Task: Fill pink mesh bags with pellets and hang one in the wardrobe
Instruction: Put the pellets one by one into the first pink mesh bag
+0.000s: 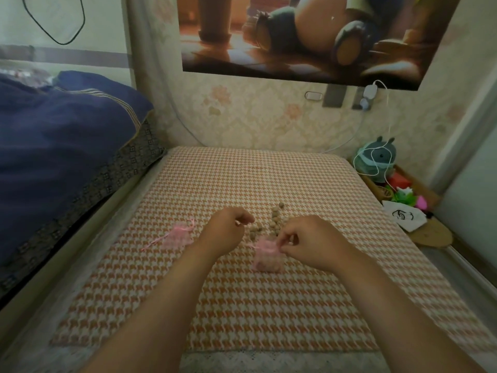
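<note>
head view: one camera, looking down along my two bare forearms onto a mat (242, 305) of orange-and-white check.
left hand (228, 230): over the mat, fingers curled in, thumb tip close to the forefinger; i cannot tell whether anything is pinched between them.
right hand (309, 243): fingers curled, thumb and forefinger pinching the gathered neck of the full bag.
full bag (267, 257): pink mesh, plump, lying on the mat between my hands, its neck touching my right fingertips.
flat bag (178, 236): pink mesh, lying on the mat just left of my left wrist, pink strings trailing loose.
pellets (271, 224): small tan heap loose on the mat just beyond the full bag, between the two hands.
surroundings: blue quilt (67, 144) at left; poster (295, 36) on the wall ahead; plush toy (377, 160) and white cable (388, 117) past the mat's far right corner.
</note>
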Tool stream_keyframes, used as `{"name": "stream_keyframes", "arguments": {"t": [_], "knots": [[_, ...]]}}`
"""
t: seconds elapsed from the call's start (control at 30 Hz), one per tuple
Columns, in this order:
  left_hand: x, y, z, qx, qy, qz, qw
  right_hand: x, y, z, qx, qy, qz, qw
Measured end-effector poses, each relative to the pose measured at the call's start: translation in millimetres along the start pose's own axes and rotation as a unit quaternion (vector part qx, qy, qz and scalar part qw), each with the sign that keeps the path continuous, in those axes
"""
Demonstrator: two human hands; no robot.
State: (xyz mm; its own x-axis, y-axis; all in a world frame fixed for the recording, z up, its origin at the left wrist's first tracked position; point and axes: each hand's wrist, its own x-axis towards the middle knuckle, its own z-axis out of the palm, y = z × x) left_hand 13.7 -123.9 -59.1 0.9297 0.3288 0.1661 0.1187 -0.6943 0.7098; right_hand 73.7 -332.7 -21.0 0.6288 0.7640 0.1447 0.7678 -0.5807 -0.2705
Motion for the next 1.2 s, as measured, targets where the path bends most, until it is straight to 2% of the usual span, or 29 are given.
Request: {"name": "stream_keyframes", "arguments": {"t": [0.1, 0.3, 0.5, 0.57, 0.7, 0.8, 0.93, 1.1, 1.2], "knots": [[6, -16, 10, 0.081, -0.033, 0.003, 0.996, 0, 5, 1, 0.009, -0.007, 0.001, 1.0], [19, -20, 23, 0.143, -0.1, 0.088, 0.981, 5, 9, 4, 0.032, -0.009, -0.002, 0.999], [29, -21, 34, 0.154, -0.093, 0.055, 0.982, 9, 11, 10, 0.034, -0.011, -0.007, 0.999], [29, -23, 35, 0.14, -0.087, 0.043, 0.985, 9, 10, 10, 0.045, -0.014, -0.005, 0.999], [26, -11, 26, -0.007, -0.051, 0.022, 0.998, 6, 9, 11, 0.057, -0.012, -0.003, 0.998], [18, 11, 15, -0.076, -0.014, 0.053, 0.996, 6, 8, 10, 0.05, -0.015, -0.001, 0.999], [-1, 27, 8, -0.071, -0.053, 0.085, 0.992, 5, 6, 8, 0.045, -0.018, 0.003, 0.999], [-14, 25, 3, -0.003, -0.096, 0.077, 0.992, 2, 3, 5, 0.057, -0.014, 0.009, 0.998], [-13, 26, 1, -0.006, -0.122, 0.074, 0.99, 1, 4, 4, 0.059, -0.012, 0.012, 0.998]]}}
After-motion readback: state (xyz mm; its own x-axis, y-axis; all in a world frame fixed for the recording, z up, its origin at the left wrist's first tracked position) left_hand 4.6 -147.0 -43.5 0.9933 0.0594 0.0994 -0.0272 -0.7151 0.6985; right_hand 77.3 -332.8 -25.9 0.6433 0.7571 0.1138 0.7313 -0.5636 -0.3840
